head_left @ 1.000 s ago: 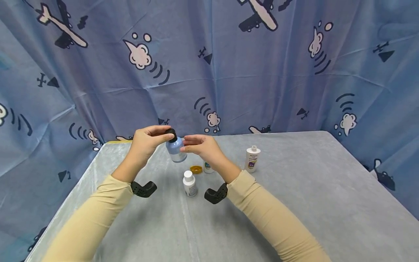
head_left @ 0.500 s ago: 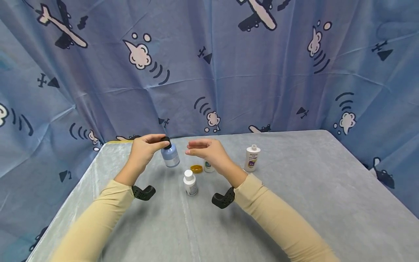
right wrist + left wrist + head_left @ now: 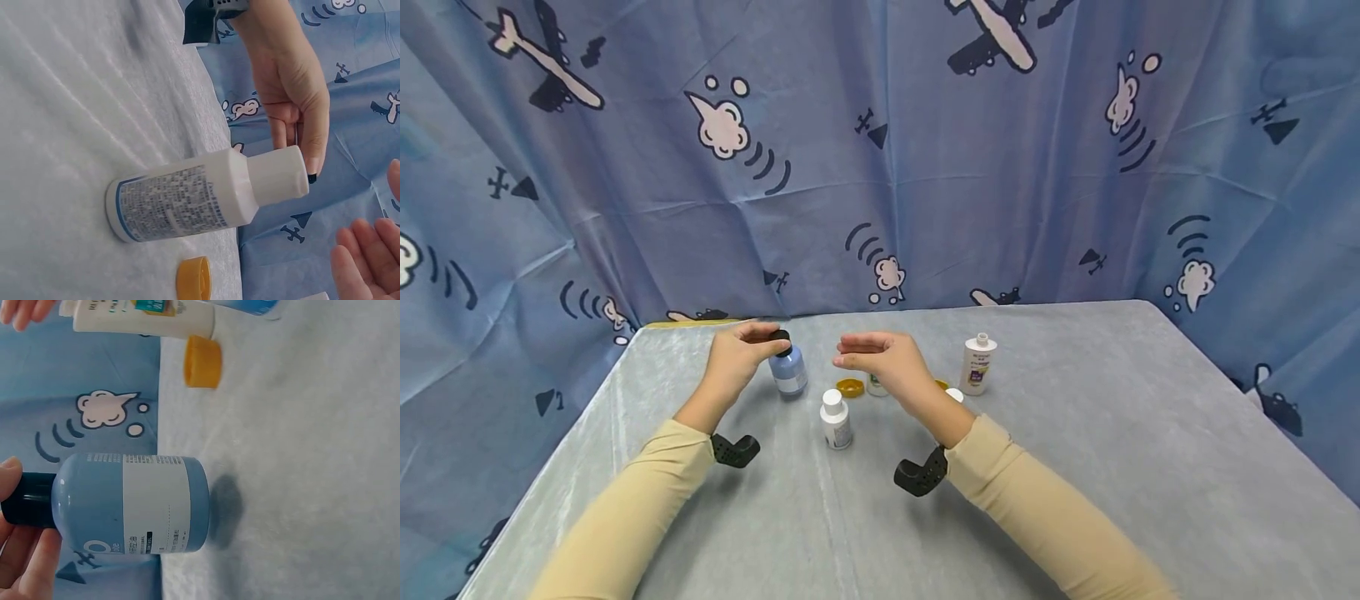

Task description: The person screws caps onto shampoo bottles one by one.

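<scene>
Between thumb and fingers, my left hand (image 3: 736,357) grips the black cap of a blue bottle (image 3: 789,373). That bottle is upright; in the left wrist view its base hangs just above the table, over its shadow. My right hand (image 3: 891,362) is held in the air to the right of it, fingers extended and holding nothing. Nearer to me, between the hands, a small white bottle (image 3: 836,425) with a white cap stands upright; the right wrist view shows fine print on this white bottle (image 3: 175,200). Behind it lies a yellow cap (image 3: 850,387).
An uncapped white bottle (image 3: 977,367) stands to the right. Another labelled bottle (image 3: 876,386) is mostly hidden behind my right hand. A white cap (image 3: 955,394) and a bit of something yellow (image 3: 942,384) peek out beside my right wrist. A patterned blue curtain (image 3: 880,167) hangs behind the table.
My left hand has lowered the blue bottle and carried it slightly left. My right hand has let go of the bottle's side and drawn back to the right.
</scene>
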Demonstrator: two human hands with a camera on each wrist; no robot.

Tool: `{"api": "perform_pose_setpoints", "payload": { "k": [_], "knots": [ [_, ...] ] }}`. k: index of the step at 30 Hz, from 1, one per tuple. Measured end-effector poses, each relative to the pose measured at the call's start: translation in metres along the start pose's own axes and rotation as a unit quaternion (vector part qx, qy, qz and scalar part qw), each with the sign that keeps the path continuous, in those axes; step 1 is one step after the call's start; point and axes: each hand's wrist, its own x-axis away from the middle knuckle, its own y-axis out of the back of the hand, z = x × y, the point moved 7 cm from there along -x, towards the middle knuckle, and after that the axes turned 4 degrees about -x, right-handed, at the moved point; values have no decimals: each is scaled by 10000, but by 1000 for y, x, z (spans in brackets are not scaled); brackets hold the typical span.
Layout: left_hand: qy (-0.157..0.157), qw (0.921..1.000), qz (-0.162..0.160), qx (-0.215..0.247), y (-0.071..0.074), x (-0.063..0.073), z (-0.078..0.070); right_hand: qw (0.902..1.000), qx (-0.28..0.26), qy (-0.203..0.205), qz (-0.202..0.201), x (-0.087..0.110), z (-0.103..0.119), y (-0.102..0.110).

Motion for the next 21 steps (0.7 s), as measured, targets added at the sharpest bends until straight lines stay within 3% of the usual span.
{"api": "perform_pose_setpoints", "payload": {
  "k": [21],
  "knots": [
    [120,9994,186,-273,-6,1,13,9991,-1,62,-408,8,0,19]
  ]
}}
